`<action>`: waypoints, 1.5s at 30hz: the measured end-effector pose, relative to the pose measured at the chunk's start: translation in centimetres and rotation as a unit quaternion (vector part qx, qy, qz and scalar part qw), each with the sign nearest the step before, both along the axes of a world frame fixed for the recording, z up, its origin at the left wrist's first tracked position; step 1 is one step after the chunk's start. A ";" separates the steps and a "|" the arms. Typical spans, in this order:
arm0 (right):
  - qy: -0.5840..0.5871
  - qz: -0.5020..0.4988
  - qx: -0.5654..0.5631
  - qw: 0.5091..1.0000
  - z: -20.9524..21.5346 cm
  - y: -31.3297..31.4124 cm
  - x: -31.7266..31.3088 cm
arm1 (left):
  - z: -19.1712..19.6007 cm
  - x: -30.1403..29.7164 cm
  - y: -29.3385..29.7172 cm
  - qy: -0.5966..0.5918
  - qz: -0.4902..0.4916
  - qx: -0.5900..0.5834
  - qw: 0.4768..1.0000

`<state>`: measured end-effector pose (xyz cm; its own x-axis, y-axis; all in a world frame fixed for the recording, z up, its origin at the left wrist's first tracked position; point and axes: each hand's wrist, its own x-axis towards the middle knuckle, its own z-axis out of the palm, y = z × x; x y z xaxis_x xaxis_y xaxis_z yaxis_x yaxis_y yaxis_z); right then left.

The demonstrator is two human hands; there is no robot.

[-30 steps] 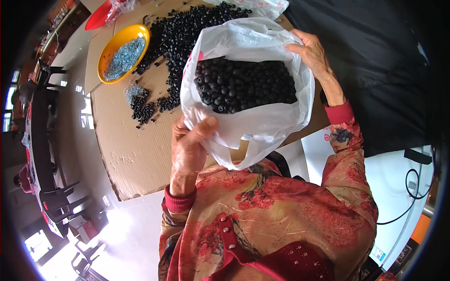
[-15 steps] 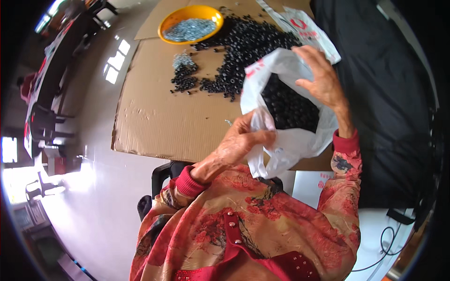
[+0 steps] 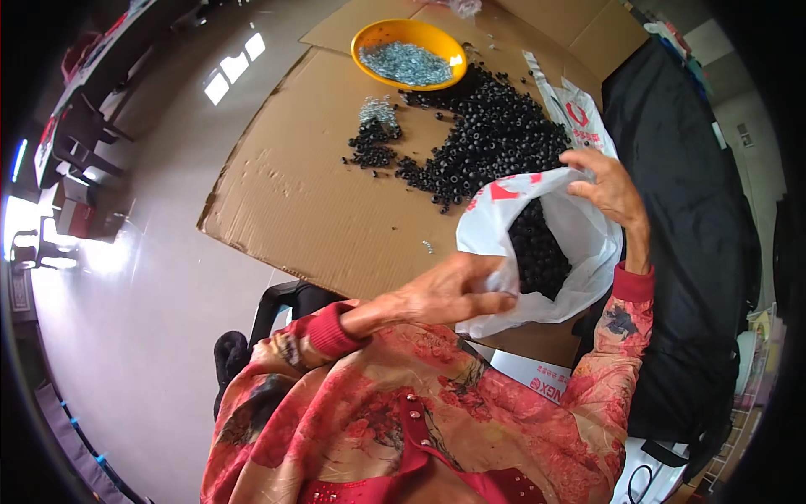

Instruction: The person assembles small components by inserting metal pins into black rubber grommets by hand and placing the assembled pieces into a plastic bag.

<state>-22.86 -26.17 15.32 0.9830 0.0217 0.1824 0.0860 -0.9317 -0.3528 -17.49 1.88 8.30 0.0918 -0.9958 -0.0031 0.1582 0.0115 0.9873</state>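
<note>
A white plastic bag (image 3: 588,227) with red print stands with its mouth towards me at the cardboard's near right edge. Inside it lie many small black round pieces (image 3: 537,252). My left hand (image 3: 449,290) is closed on the bag's left rim, thumb over the plastic. At the far right of the mouth, my right hand (image 3: 617,189) pinches the rim between thumb and fingers. Just beyond the bag spreads a loose heap of black ring-like pieces (image 3: 495,126). Left of that heap, a small cluster of black pieces (image 3: 374,147) adjoins some small silvery pieces (image 3: 378,109).
A yellow bowl (image 3: 457,71) of small silvery pieces stands at the far side of the cardboard (image 3: 294,185). Another printed white plastic bag (image 3: 579,109) lies flat beyond the heap. Black fabric (image 3: 680,252) covers the right side. A chair (image 3: 281,302) is near my left elbow.
The whole view has shifted, so the table's things appear farther right and lower. My right hand's spread fingers have drawn together on the rim. The bag's mouth looks narrower.
</note>
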 end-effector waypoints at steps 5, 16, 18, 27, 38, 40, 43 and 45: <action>0.088 -0.009 0.065 0.994 4.3 1.4 4.4 | -2.1 3.1 1.2 0.064 0.085 -0.026 0.994; 0.174 0.170 -0.096 0.965 -11.8 -0.3 21.1 | -6.5 8.3 0.9 0.160 0.284 0.061 0.943; 0.157 0.174 -0.118 0.965 -14.3 -0.7 22.0 | -7.4 9.2 0.4 0.173 0.296 0.064 0.937; 0.061 0.153 0.038 0.986 -14.4 0.8 21.4 | -9.2 13.4 -4.1 0.274 0.383 0.044 0.881; -0.153 0.258 -0.039 0.953 -7.3 6.3 18.2 | -8.5 13.6 -6.7 0.346 0.391 -0.172 0.835; -0.162 0.256 -0.028 0.953 -6.7 6.4 18.1 | -8.3 13.7 -6.4 0.355 0.373 -0.182 0.838; -0.097 0.249 0.055 0.962 -6.2 6.5 17.9 | -7.6 13.9 -6.4 0.417 0.339 -0.193 0.821; -0.040 0.209 0.154 0.965 -6.1 6.3 17.7 | -7.3 13.8 -6.4 0.466 0.322 -0.196 0.800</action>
<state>-5.12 -19.82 9.18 0.8824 0.3465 0.3183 0.4704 -0.6618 -0.5838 -3.66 -4.53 1.04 0.7268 -0.6834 -0.0682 0.6601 0.6676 0.3443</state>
